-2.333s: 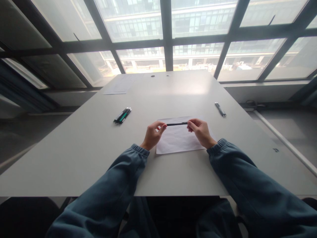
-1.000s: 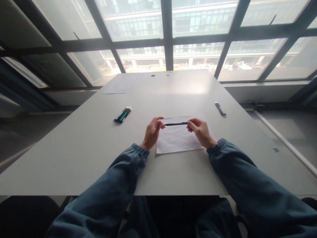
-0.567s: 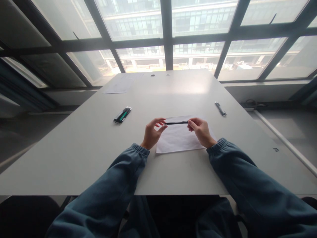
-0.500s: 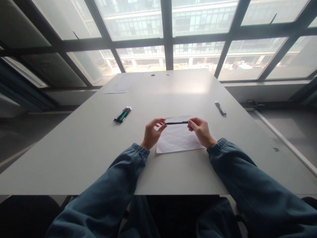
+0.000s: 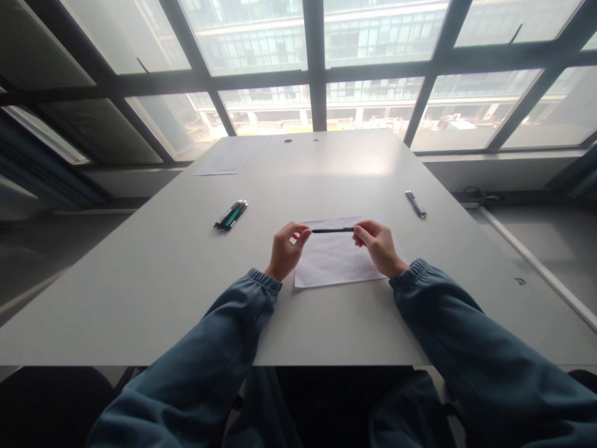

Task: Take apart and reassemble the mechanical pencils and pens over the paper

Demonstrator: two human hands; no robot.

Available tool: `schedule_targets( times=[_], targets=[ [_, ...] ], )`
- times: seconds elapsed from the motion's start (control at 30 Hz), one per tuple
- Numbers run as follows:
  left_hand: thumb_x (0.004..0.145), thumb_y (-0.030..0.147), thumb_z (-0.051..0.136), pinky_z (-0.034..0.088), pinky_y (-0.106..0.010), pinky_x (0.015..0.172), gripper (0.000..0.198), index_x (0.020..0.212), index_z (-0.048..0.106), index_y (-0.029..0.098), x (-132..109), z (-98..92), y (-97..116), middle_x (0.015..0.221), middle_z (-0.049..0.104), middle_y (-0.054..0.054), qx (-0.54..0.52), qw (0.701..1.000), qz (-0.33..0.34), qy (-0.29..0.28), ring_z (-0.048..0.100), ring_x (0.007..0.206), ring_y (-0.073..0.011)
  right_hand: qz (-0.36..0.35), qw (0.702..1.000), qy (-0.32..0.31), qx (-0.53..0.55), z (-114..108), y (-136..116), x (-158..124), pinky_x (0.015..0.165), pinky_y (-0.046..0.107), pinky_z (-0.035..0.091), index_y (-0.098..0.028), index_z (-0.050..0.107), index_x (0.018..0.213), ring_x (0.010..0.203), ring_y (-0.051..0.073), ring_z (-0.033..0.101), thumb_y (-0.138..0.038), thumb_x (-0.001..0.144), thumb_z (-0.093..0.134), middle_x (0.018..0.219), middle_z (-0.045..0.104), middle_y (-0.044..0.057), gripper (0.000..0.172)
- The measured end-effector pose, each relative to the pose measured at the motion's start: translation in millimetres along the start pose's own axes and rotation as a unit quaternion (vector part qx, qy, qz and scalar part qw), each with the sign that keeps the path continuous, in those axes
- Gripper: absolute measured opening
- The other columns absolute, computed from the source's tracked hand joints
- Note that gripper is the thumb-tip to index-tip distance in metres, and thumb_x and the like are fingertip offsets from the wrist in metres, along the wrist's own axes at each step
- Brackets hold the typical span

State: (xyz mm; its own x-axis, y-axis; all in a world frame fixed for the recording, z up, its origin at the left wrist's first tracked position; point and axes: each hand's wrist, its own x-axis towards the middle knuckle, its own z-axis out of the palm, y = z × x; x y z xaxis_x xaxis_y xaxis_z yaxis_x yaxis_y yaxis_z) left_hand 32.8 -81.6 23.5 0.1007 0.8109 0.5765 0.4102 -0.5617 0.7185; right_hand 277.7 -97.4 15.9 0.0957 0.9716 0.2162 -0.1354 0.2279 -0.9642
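Note:
A slim black pen (image 5: 333,230) lies level between my two hands, above a white sheet of paper (image 5: 340,261). My left hand (image 5: 288,249) pinches its left tip between thumb and fingertips. At the other end, beside the clip, my right hand (image 5: 377,246) is closed on the pen. The fingertips hide both ends of it. Part of the paper's right side is covered by my right hand and sleeve.
To the left lies a bundle of several dark pens (image 5: 231,215), one with a green part. Pens (image 5: 416,204) also lie at the right. Papers (image 5: 219,163) rest at the far left of the white table (image 5: 163,298). Windows (image 5: 261,106) stand beyond.
The thumb and fingers of my left hand have closed together on the pen's left tip. My right hand keeps its hold, and the pen stays nearly in place.

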Motion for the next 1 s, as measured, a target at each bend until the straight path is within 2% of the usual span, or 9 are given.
schedule_targets(
  times=[0.13,0.3,0.43,0.53,0.63,0.77,1.0],
  targets=[
    [0.097,0.049,0.057,0.05,-0.028,0.072,0.036,0.081,0.066,0.018,-0.2,-0.2,0.2,0.079,0.069,-0.003,-0.01,1.0,-0.023,-0.007,0.066,0.078,-0.0167,0.0,1.0,0.004,0.003,-0.1,-0.3,-0.1,0.055,0.028,0.045,-0.017,0.07,0.084,0.056,0.012,0.056,-0.039,0.081,0.076,0.065,0.066,0.001,0.023],
    [0.101,0.053,0.047,0.044,-0.028,0.063,0.051,0.065,0.055,0.019,0.3,-1.6,3.4,0.063,0.059,-0.002,-0.005,0.999,-0.038,0.003,0.057,0.063,-0.0146,-0.001,1.0,0.007,0.006,-0.3,-0.2,0.2,0.055,0.028,0.045,-0.017,0.07,0.083,0.056,0.013,0.056,-0.039,0.081,0.076,0.065,0.066,0.001,0.022],
    [0.1,0.052,0.049,0.04,-0.028,0.06,0.056,0.056,0.053,0.018,0.2,-3.1,5.7,0.056,0.054,0.0,0.002,0.999,-0.039,0.0,0.052,0.057,-0.0132,-0.004,1.0,0.008,0.008,-0.8,1.0,0.6,0.055,0.028,0.045,-0.018,0.07,0.083,0.056,0.013,0.056,-0.038,0.082,0.075,0.065,0.065,0.0,0.021],
    [0.097,0.05,0.058,0.045,-0.028,0.064,0.046,0.064,0.066,0.018,-0.1,-2.4,4.9,0.065,0.066,-0.003,-0.016,0.999,-0.037,-0.006,0.061,0.065,-0.0151,-0.008,1.0,0.009,0.014,-1.5,2.1,1.0,0.055,0.028,0.044,-0.018,0.07,0.083,0.056,0.013,0.056,-0.037,0.083,0.074,0.065,0.065,0.0,0.02],
    [0.092,0.046,0.066,0.052,-0.029,0.07,0.03,0.084,0.076,0.018,-0.5,-0.1,1.6,0.081,0.074,-0.006,-0.036,0.998,-0.042,-0.001,0.068,0.076,-0.0176,-0.006,1.0,0.014,0.016,-1.8,2.4,1.2,0.055,0.028,0.044,-0.018,0.069,0.082,0.056,0.013,0.056,-0.037,0.083,0.074,0.064,0.065,0.0,0.02],
    [0.09,0.037,0.07,0.057,-0.031,0.075,0.023,0.102,0.076,0.018,-1.1,2.4,-2.3,0.086,0.076,-0.006,-0.063,0.997,-0.05,0.018,0.072,0.079,-0.0184,-0.006,1.0,0.018,0.01,-1.7,2.3,1.3,0.054,0.028,0.044,-0.018,0.069,0.083,0.056,0.013,0.056,-0.038,0.083,0.074,0.065,0.065,0.0,0.021],
    [0.094,0.031,0.063,0.055,-0.028,0.073,0.022,0.108,0.077,0.022,-0.3,0.7,1.5,0.096,0.073,-0.006,-0.048,0.999,-0.012,-0.017,0.069,0.087,-0.0168,-0.007,1.0,0.025,0.001,-1.3,2.1,1.3,0.054,0.028,0.044,-0.018,0.068,0.082,0.056,0.013,0.056,-0.042,0.081,0.075,0.065,0.065,0.001,0.025]
  ],
)
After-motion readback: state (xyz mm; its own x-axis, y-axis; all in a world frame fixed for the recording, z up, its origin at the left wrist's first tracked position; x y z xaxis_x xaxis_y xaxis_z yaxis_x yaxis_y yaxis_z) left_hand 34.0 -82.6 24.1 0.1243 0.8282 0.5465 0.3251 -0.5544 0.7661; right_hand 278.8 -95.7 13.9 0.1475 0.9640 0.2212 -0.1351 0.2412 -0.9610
